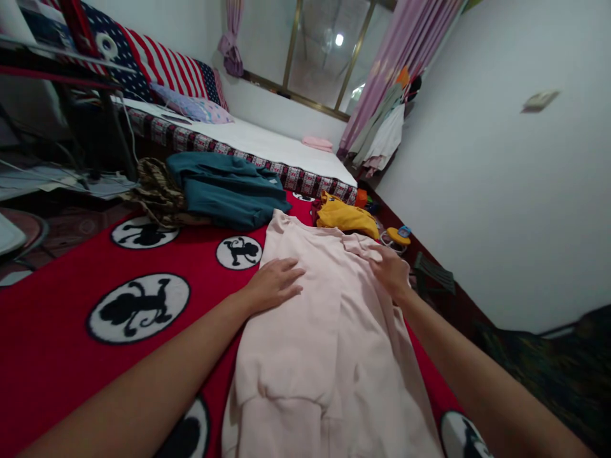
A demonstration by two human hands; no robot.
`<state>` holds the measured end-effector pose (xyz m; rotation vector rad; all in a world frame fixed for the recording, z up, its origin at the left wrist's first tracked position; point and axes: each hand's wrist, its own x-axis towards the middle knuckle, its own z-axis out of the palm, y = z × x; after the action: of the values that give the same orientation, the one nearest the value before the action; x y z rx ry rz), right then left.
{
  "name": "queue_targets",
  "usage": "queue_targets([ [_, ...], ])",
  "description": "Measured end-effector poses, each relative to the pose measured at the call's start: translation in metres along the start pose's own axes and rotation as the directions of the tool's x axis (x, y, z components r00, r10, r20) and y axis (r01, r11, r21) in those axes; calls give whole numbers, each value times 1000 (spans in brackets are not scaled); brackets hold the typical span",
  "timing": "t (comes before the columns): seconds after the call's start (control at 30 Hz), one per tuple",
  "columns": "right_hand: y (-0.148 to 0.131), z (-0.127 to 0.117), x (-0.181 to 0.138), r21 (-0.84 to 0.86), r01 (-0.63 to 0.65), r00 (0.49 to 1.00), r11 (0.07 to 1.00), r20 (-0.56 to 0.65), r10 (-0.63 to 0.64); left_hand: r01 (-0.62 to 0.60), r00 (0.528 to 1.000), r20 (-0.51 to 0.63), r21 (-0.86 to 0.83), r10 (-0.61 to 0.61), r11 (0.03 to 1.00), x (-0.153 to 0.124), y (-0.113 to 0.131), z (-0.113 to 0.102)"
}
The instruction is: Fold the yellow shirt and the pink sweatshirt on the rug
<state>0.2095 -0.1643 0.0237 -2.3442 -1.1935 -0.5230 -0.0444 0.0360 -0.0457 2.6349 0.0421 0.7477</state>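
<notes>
A pale pink sweatshirt [305,318] lies spread on the red blanket [62,299] with black monkey figures in white ovals. Its left-side sleeve is folded down over the front, the cuff towards me. My left hand [275,284] rests flat on that sleeve near the shoulder, fingers spread. At the opposite shoulder, my right hand [392,272] is closed on a bunched fold of the sweatshirt's fabric. Its fingertips are partly hidden by the hand and cloth.
Beyond the sweatshirt lie a folded teal garment [229,191], a brown patterned cloth [157,191] and a yellow garment [348,216]. A small folding stool [434,275] stands at the right. Behind are a white-topped bed [267,137] and a desk [62,70] with cables.
</notes>
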Motion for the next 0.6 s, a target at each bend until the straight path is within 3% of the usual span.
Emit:
queue_targets([
  [0.1,45,-1,11,-106,-294,956,950,-42,291,21,999,45,22,-22,1000,-1,-3,3],
  [0.23,71,6,6,31,-550,835,835,48,548,17,1000,21,21,-17,1000,-2,-5,4],
  [0.4,71,-2,9,187,-643,750,742,-44,660,14,1000,5,18,-14,1000,-2,-4,3],
  [0.6,39,-35,51,461,-633,557,622,-287,779,25,1000,-6,-6,-25,1000,0,-5,4],
])
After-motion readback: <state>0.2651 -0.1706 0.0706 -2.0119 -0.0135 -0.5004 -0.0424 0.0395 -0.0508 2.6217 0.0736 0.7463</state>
